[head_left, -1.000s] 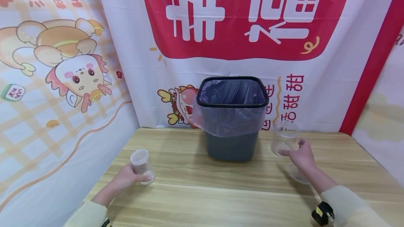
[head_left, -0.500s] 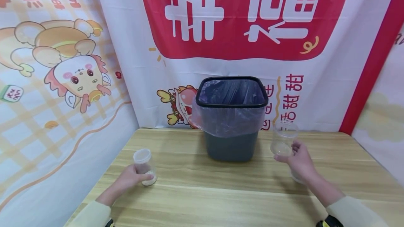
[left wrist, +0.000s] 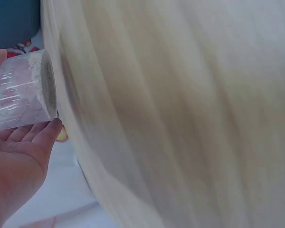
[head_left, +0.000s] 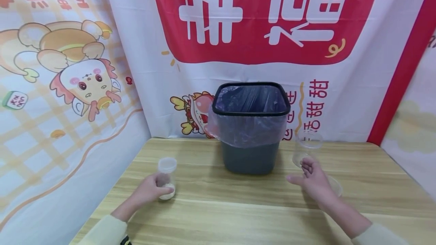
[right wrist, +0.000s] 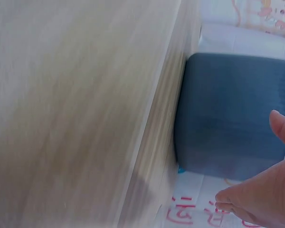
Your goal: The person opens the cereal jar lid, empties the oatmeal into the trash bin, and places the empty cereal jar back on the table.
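Note:
My left hand (head_left: pixel 147 190) grips a small clear plastic jar (head_left: pixel 167 167) on the left of the table. The jar has a whitish top and a layer of white, grainy stuff (head_left: pixel 167 193) at its bottom. In the left wrist view, thumb and fingers lie on opposite sides of the jar (left wrist: pixel 16 92), its base close to the tabletop. On the right, my right hand (head_left: pixel 316 184) holds nothing, thumb and fingers spread apart. Just beyond its fingertips stands a larger clear container (head_left: pixel 308 146), partly covered by them. A round clear lid (head_left: pixel 336 186) lies half hidden behind that hand.
A dark grey-blue bin (head_left: pixel 249 158) lined with a translucent purplish bag (head_left: pixel 250 129) stands at the back middle of the wooden table (head_left: pixel 231 218). Printed cloth hangs (head_left: pixel 136 48) close behind the table and along its left side.
My left hand has moved right with the jar, which now stands more upright. The right hand has come away from the large clear container, shifting slightly left and uncovering more of the lid.

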`<action>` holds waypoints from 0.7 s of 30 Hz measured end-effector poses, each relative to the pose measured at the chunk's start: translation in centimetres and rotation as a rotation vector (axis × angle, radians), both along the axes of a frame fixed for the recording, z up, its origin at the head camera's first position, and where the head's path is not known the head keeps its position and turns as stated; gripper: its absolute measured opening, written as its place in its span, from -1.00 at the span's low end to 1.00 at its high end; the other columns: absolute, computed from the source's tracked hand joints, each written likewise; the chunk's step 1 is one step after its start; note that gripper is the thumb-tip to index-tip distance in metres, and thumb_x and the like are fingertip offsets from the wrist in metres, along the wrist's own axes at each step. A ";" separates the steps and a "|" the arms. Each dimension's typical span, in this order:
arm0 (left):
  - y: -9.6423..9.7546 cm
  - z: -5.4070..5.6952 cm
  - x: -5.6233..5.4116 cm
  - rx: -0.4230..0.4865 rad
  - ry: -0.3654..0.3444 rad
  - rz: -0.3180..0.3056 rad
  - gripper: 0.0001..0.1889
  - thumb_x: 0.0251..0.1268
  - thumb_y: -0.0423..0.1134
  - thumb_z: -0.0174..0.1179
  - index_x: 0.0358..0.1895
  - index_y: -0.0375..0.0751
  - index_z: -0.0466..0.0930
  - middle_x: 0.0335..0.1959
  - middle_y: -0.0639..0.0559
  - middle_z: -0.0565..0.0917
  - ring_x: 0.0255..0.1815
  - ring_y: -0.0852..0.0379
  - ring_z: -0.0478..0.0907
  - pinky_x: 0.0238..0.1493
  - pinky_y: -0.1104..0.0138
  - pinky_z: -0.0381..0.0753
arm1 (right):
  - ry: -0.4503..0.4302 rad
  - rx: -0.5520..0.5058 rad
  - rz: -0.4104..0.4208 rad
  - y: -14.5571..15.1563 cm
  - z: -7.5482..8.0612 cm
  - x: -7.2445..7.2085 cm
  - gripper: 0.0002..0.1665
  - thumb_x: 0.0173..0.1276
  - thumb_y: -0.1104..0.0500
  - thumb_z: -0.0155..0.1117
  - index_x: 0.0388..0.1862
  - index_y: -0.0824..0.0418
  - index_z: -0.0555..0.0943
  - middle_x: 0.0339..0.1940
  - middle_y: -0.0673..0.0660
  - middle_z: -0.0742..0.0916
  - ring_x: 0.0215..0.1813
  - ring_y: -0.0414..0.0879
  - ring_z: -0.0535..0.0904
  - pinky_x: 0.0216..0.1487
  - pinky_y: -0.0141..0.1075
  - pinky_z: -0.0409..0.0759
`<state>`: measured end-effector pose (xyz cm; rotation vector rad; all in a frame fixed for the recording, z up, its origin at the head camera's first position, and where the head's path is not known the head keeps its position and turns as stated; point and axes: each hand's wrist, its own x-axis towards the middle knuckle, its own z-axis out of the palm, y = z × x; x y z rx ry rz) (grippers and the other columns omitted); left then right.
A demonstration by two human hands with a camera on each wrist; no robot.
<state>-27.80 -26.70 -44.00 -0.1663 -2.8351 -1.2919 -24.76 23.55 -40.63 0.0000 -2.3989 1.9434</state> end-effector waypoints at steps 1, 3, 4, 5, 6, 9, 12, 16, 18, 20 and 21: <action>0.3 0.1 0.0 0.001 0.008 -0.013 -0.31 -0.04 -0.13 0.49 0.13 -0.49 0.48 0.03 -0.27 0.62 0.06 -0.18 0.55 0.12 -0.01 0.49 | 0.003 -0.006 0.007 -0.3 0.0 0.2 0.13 0.18 0.32 0.43 0.45 0.56 -0.15 0.47 0.52 0.09 0.50 0.32 -0.05 0.46 0.00 -0.03; 1.0 0.3 0.1 0.017 0.013 -0.036 -0.31 -0.05 -0.15 0.49 0.14 -0.47 0.49 0.05 -0.25 0.61 0.08 -0.18 0.55 0.14 0.01 0.48 | 0.005 -0.018 0.022 -0.8 0.0 0.6 0.11 0.18 0.31 0.43 0.45 0.55 -0.11 0.47 0.50 0.12 0.50 0.30 -0.03 0.45 -0.02 -0.01; 1.3 0.3 0.2 0.026 0.015 -0.051 -0.32 -0.06 -0.16 0.49 0.14 -0.47 0.49 0.05 -0.25 0.61 0.08 -0.17 0.55 0.15 0.01 0.48 | 0.003 -0.023 0.030 -1.0 0.1 0.8 0.10 0.19 0.30 0.44 0.45 0.53 -0.10 0.48 0.48 0.12 0.51 0.29 -0.03 0.45 -0.03 0.00; 1.7 0.5 0.2 0.029 0.019 -0.066 -0.32 -0.06 -0.16 0.49 0.14 -0.47 0.50 0.04 -0.23 0.62 0.07 -0.15 0.55 0.14 0.02 0.48 | 0.001 -0.026 0.036 -1.3 0.2 1.1 0.10 0.18 0.28 0.44 0.45 0.52 -0.09 0.48 0.47 0.13 0.51 0.28 -0.02 0.45 -0.03 0.01; 2.0 0.6 0.3 0.032 0.021 -0.080 -0.32 -0.07 -0.17 0.49 0.14 -0.46 0.50 0.04 -0.22 0.62 0.07 -0.14 0.55 0.14 0.02 0.48 | -0.002 -0.029 0.042 -1.5 0.3 1.3 0.10 0.18 0.27 0.45 0.46 0.51 -0.08 0.48 0.46 0.13 0.51 0.28 -0.02 0.44 -0.04 0.03; 3.1 0.9 0.7 0.024 0.039 -0.131 -0.35 -0.08 -0.18 0.49 0.12 -0.43 0.52 0.00 -0.16 0.64 0.02 -0.08 0.57 0.11 0.02 0.50 | -0.012 -0.057 0.066 -2.3 0.6 1.9 0.10 0.19 0.26 0.44 0.47 0.49 -0.08 0.49 0.45 0.13 0.51 0.28 -0.01 0.43 -0.04 0.05; 4.4 1.2 1.0 0.001 0.068 -0.182 -0.39 -0.09 -0.17 0.48 0.08 -0.38 0.54 -0.06 -0.09 0.65 -0.03 -0.01 0.57 0.07 0.05 0.52 | -0.030 -0.084 0.079 -3.2 0.9 2.4 0.10 0.18 0.27 0.45 0.48 0.46 -0.06 0.49 0.43 0.14 0.51 0.25 0.01 0.41 -0.08 0.09; 6.2 1.5 1.6 -0.002 0.090 -0.242 -0.43 -0.10 -0.15 0.47 0.04 -0.33 0.57 -0.13 -0.02 0.66 -0.09 0.05 0.57 0.01 0.13 0.54 | -0.032 -0.115 0.094 -4.5 1.5 3.0 0.07 0.17 0.29 0.46 0.48 0.44 -0.01 0.48 0.41 0.19 0.50 0.23 0.07 0.38 -0.10 0.15; 7.2 1.8 2.0 0.002 0.097 -0.268 -0.43 -0.10 -0.14 0.48 0.03 -0.33 0.57 -0.16 -0.01 0.66 -0.12 0.06 0.57 -0.04 0.16 0.55 | -0.021 -0.141 0.112 -5.1 1.7 3.4 0.04 0.16 0.31 0.45 0.47 0.45 0.02 0.47 0.40 0.22 0.49 0.21 0.09 0.37 -0.12 0.16; 8.1 2.0 2.3 0.001 0.108 -0.287 -0.43 -0.11 -0.13 0.49 0.01 -0.32 0.58 -0.18 0.00 0.66 -0.16 0.08 0.57 -0.09 0.17 0.57 | -0.009 -0.165 0.136 -5.6 2.0 3.7 0.02 0.16 0.33 0.44 0.46 0.46 0.04 0.47 0.40 0.23 0.49 0.20 0.10 0.37 -0.15 0.17; 8.6 2.2 2.5 -0.005 0.116 -0.297 -0.43 -0.12 -0.12 0.49 0.01 -0.32 0.58 -0.19 0.00 0.66 -0.17 0.08 0.56 -0.10 0.18 0.57 | -0.003 -0.177 0.147 -5.9 2.1 3.8 0.02 0.16 0.34 0.44 0.46 0.46 0.04 0.47 0.40 0.24 0.49 0.19 0.11 0.36 -0.16 0.17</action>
